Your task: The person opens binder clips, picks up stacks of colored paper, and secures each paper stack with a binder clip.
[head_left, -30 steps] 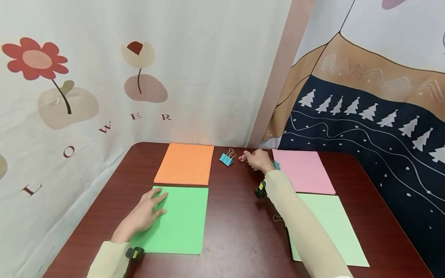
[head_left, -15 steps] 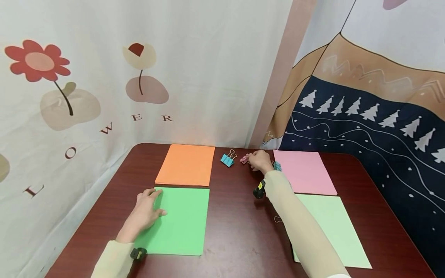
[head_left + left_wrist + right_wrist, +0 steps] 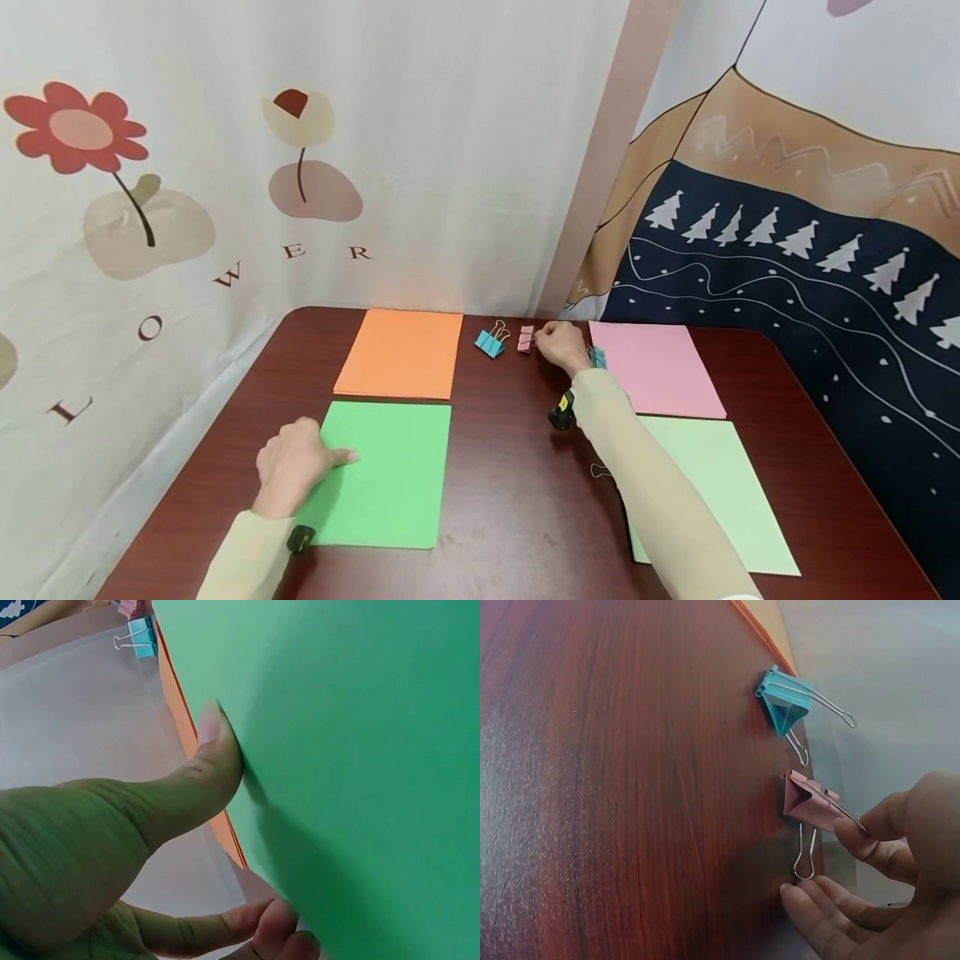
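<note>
Along the left edge of the green paper stack (image 3: 393, 479) lies my left hand (image 3: 296, 465). Its thumb rests on top of the sheet while the curled fingers sit at the edge, partly hidden below it in the left wrist view. At the far side of the table my right hand (image 3: 562, 343) grips a pink binder clip (image 3: 810, 806) by its wire handles, with fingertips (image 3: 851, 832) on the upper one and another at the lower. A blue binder clip (image 3: 491, 342) lies just left of the pink one.
Orange paper (image 3: 401, 354) lies behind the green stack. Pink paper (image 3: 656, 367) and pale green paper (image 3: 720, 492) are on the right, under or beside the right sleeve (image 3: 652, 467). Another blue clip (image 3: 597, 357) shows by the right wrist. A curtain (image 3: 450, 167) borders the table.
My left hand's spread fingers have left the green paper's top and curled at its edge; the thumb stays on it. The pink clip has turned more upright at my right fingertips.
</note>
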Motion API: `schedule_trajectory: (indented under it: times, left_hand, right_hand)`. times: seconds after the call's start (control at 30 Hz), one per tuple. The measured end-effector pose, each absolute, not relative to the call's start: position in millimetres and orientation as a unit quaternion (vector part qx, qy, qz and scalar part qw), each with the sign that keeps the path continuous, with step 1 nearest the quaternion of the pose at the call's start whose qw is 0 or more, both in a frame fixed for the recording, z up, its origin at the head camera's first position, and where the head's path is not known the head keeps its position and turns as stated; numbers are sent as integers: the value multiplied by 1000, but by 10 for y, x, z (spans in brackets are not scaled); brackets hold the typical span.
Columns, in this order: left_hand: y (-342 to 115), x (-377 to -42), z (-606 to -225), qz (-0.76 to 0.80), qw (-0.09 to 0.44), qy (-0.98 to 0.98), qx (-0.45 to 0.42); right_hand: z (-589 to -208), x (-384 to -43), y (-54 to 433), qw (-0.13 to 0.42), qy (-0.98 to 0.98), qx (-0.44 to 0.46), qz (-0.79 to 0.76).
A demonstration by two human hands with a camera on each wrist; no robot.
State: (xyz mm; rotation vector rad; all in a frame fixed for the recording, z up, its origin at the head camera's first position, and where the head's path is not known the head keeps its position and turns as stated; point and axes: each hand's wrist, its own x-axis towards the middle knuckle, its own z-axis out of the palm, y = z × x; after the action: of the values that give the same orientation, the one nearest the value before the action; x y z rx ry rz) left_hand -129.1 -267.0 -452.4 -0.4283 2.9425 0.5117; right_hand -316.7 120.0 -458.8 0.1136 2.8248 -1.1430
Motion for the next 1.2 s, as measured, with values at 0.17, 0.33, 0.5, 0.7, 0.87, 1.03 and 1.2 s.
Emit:
schedule_trajectory:
  times: [0.17,0.33,0.5,0.7,0.87,1.03,1.2]
  left_hand:
    - [-2713,-1313,-4511,187,85,967,-151]
    - [-2758,-1345,-4514,214,102,958,-159]
    - [-2788,-1393,-4518,221,114,955,-159]
    - [-2777,-1422,-4522,230,108,954,-162]
    - [-2760,-1430,-4528,246,110,949,-165]
    - [-2763,-1426,-4542,265,116,942,-168]
    - [-2748,-1422,-4550,301,121,929,-179]
  right_hand:
    - [-4559,-3156,1190,38,927,25,-372]
    - [-4559,-3149,1189,36,920,31,-389]
    - [-4580,-3162,1209,39,916,37,-397]
    - [-4553,-3176,1250,57,903,46,-424]
    - [-4518,-3165,1296,59,909,21,-413]
    - [-4517,-3135,1312,60,922,-21,-382]
    - [-4520,-3111,1313,51,925,-24,-375]
